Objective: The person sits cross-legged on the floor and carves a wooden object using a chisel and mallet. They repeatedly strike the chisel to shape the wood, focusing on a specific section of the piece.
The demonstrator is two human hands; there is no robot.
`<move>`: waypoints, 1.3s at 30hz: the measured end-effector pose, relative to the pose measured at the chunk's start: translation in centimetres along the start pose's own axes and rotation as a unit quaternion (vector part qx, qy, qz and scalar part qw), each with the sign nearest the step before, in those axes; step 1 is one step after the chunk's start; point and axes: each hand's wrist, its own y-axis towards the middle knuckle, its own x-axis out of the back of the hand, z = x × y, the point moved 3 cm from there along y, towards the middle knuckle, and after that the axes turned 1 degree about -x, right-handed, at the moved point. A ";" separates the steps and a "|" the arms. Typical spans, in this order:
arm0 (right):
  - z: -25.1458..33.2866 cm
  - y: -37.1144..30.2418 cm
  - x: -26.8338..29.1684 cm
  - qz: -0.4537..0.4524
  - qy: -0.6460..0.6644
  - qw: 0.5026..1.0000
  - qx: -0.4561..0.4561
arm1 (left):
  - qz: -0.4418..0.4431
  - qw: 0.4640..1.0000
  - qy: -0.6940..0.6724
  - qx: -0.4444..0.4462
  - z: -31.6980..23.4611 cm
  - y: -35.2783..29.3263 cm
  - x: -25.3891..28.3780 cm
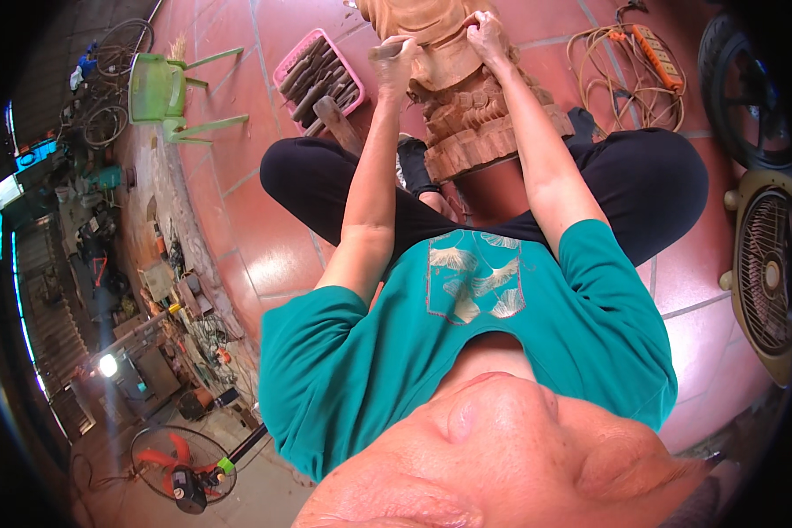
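Basket (359, 87) holds brown sticks (315, 74); left hand (398, 63) grips a brown piece (384, 52), right hand (487, 40) curls closed at carving (466, 107).

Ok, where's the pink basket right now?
In the head view, the pink basket is at upper left of centre, on the tiled floor, between the green chair and the wood carving.

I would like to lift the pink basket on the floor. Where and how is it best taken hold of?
Probably by the pink basket's rim, from above, on its left side: the rim is exposed there, while a wooden piece overlaps its near side in this view, and long tools lie inside.
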 end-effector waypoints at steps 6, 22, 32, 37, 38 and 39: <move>0.0 -0.1 -0.2 0.018 0.027 0.999 0.013 | -0.062 0.997 -0.037 -0.008 1.3 0.9 1.5; 0.8 -0.5 0.4 0.021 0.007 1.000 0.004 | -0.056 0.998 -0.027 -0.026 2.2 0.8 2.6; -0.7 0.2 -0.4 0.005 0.004 1.000 0.009 | 0.007 0.998 -0.057 0.014 0.7 1.0 2.6; 0.6 -0.2 0.3 0.022 0.002 1.000 0.007 | -0.045 0.994 -0.099 -0.002 2.2 1.0 2.6; 0.5 -0.1 0.4 0.017 0.000 1.000 0.008 | -0.038 0.994 -0.099 -0.001 2.3 0.8 2.3; 0.3 0.0 0.3 0.011 -0.002 1.000 0.009 | -0.030 0.995 -0.098 0.000 2.1 0.7 2.2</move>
